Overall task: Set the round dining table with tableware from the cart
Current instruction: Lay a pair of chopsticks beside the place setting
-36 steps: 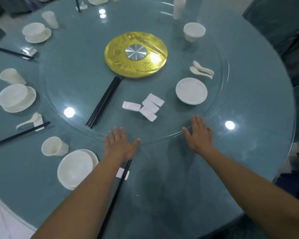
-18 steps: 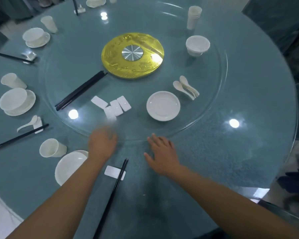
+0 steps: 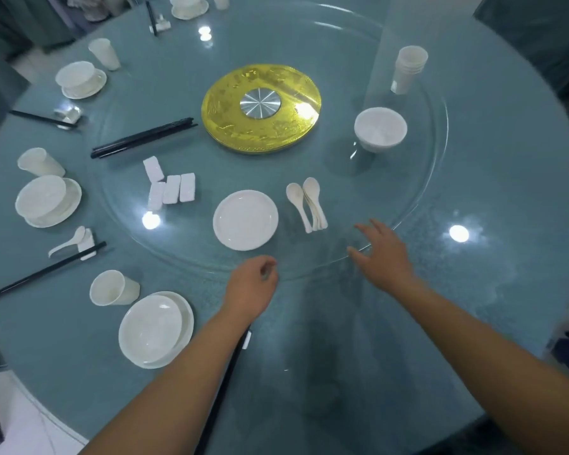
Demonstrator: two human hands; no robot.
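plate point(image 3: 245, 220) swung nearer; left hand point(image 3: 252, 287) loosely curled, right hand point(image 3: 383, 254) spread.

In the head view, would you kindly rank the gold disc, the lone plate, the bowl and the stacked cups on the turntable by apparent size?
1. Gold disc
2. Plate
3. Bowl
4. Cups, though these lie farthest from the camera.

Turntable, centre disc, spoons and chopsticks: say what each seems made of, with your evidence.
Turntable: clear glass; the table shows through.
Centre disc: probably gold-coloured metal, glossy, with a brushed silver hub.
Spoons: likely glazed white ceramic.
Chopsticks: black, perhaps plastic or lacquered wood.
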